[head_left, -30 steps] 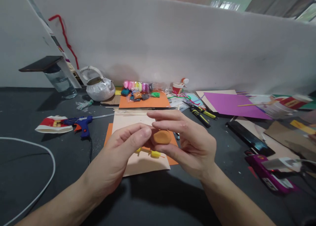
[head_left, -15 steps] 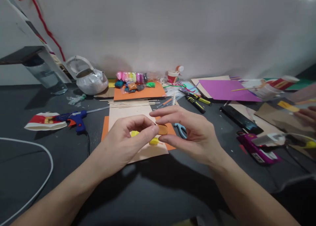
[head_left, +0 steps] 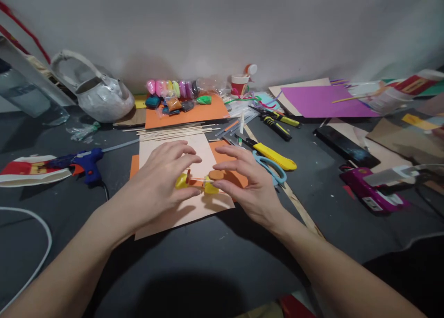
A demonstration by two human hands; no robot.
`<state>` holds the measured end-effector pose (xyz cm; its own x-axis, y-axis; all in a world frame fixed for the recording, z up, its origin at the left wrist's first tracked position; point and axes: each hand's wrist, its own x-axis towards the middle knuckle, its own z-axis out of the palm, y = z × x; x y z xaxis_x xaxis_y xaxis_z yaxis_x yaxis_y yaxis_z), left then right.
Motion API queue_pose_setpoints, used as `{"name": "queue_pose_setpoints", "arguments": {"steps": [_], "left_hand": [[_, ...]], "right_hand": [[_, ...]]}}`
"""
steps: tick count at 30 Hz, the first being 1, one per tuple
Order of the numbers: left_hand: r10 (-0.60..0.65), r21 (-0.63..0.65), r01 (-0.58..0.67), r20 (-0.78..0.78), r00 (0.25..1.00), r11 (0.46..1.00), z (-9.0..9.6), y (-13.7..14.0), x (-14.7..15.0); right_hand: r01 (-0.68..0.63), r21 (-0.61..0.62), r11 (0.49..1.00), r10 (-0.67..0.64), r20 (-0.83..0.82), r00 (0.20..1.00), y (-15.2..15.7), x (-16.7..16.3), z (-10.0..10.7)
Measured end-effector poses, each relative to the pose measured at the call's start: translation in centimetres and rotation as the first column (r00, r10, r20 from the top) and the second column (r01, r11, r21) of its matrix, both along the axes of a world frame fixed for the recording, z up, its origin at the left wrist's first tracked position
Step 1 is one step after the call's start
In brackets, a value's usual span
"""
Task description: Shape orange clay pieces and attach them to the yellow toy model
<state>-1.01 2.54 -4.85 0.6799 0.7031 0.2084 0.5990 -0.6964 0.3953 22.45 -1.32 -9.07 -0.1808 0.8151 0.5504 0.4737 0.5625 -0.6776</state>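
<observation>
Evidently, an orange disc (head_left: 216,175) was pinched between the thumb and fingers of the right hand (head_left: 255,186), just over one of two yellow lumps (head_left: 211,187) set on a pale sheet (head_left: 166,220). The left hand (head_left: 157,174) was held half open, its thumb and fingers parted around the other lump; whether that was touched could not be told. Thin sticks (head_left: 180,132) were strewn across the sheet's far edge.

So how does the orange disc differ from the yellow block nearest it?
The orange disc is brownish orange; the yellow block is bright yellow. The disc is flat and rounded, the block chunkier. The right hand holds the disc, while the block sits over the pale sheet. Both are small.
</observation>
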Motion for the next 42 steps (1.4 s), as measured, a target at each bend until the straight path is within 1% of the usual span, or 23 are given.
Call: {"name": "queue_pose_setpoints", "arguments": {"steps": [3, 5, 8, 11, 13, 15, 17, 19, 21, 25, 29, 36, 39, 42], "left_hand": [[-0.001, 0.025, 0.002, -0.021, 1.000, 1.000, -1.1, 0.1, 0.6], [-0.003, 0.046, 0.005, -0.039, 0.999, 0.999, -1.6, 0.2, 0.8], [0.024, 0.046, -0.021, -0.073, 0.997, 0.999, -1.8, 0.0, 1.1], [0.042, 0.003, -0.042, -0.085, 0.995, 0.999, -1.8, -0.2, 1.3], [0.040, -0.014, -0.041, -0.088, 0.995, 0.999, -1.7, -0.2, 1.4], [0.044, -0.012, -0.046, -0.108, 0.993, 0.999, -1.7, -0.2, 1.5], [0.051, -0.001, -0.052, -0.131, 0.990, 0.999, -1.7, -0.1, 1.5], [0.048, 0.014, -0.047, -0.133, 0.990, 0.999, -1.9, 0.0, 1.4], [0.046, 0.029, -0.043, -0.119, 0.992, 0.999, -2.1, 0.0, 1.4], [0.054, 0.063, -0.048, -0.097, 0.994, 0.997, -2.4, 0.1, 1.4], [0.064, 0.068, -0.059, -0.070, 0.995, 0.996, -2.7, 0.3, 1.5], [0.070, 0.023, -0.069, -0.024, 0.997, 0.997, -3.2, 0.4, 1.5], [0.074, 0.043, -0.073, -0.018, 0.997, 0.996, -3.3, 0.2, 1.5], [0.081, 0.101, -0.075, -0.066, 0.995, 0.992, -3.1, 0.1, 1.6]], "right_hand": [[0.000, 0.039, 0.999, -0.001, 0.023, 1.000, 0.3, -0.6, -0.7], [0.007, 0.038, 0.999, -0.009, 0.060, 0.998, 0.4, -0.9, -1.1], [0.022, 0.019, 1.000, -0.024, 0.096, 0.995, 0.5, -1.1, -1.6], [0.021, 0.010, 1.000, -0.021, 0.084, 0.996, 0.5, -1.0, -1.7], [0.032, -0.039, 0.999, -0.031, 0.042, 0.999, 0.5, -0.7, -1.4], [0.055, -0.111, 0.992, -0.058, -0.020, 0.998, 0.3, -0.3, -0.7], [0.074, -0.150, 0.986, -0.083, -0.054, 0.995, 0.2, 0.0, 0.0], [0.078, -0.136, 0.988, -0.082, -0.024, 0.996, 0.2, 0.0, 0.4], [0.061, -0.104, 0.993, -0.057, 0.044, 0.997, 0.3, -0.3, 0.3], [0.036, -0.087, 0.996, -0.026, 0.110, 0.994, 0.6, -1.2, -1.2], [0.037, -0.097, 0.995, -0.027, 0.102, 0.994, 0.8, -1.4, -2.3], [0.017, -0.119, 0.993, -0.009, 0.066, 0.998, 1.0, -1.5, -2.6], [0.011, -0.124, 0.992, -0.004, 0.060, 0.998, 0.9, -1.4, -2.6], [0.009, -0.120, 0.993, -0.003, 0.050, 0.999, 0.8, -1.4, -2.5]]}}
